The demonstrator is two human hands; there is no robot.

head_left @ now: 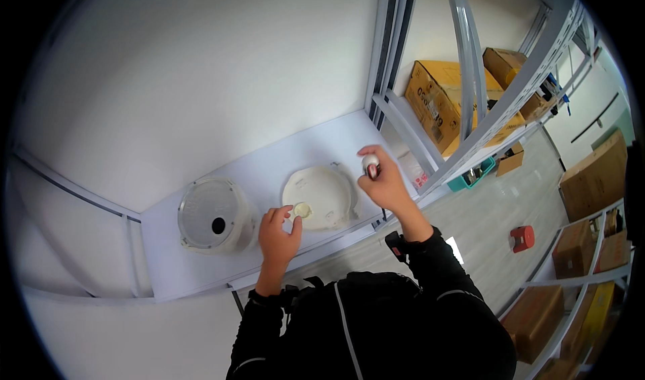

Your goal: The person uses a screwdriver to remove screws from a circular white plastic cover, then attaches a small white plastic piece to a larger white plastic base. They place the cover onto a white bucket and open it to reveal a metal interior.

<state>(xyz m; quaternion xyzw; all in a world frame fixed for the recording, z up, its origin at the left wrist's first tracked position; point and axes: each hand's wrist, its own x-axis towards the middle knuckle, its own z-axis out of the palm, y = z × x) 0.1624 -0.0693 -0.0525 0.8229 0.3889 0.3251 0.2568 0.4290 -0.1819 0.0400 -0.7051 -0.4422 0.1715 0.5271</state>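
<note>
My left hand [279,238] has its thumb and fingertips at the edge of a small round cream-coloured piece [303,210], gripping its left side. That piece is over the near left rim of a shallow white round shell [319,193], a wide dish-like part. Raised above the shell's right side, my right hand [385,184] is closed around a small white round-ended object [370,161] with a dark red part; its kind I cannot make out. Left of the shell stands a white drum-shaped housing [211,213] with a greyish lid and a dark round hole.
The white shelf board [175,272] runs along a white wall. Grey metal uprights [388,44] rise behind it. To the right are a yellow carton [437,105], a teal bin [474,175], a red stool [522,238] on the floor and shelves with brown cartons [534,323].
</note>
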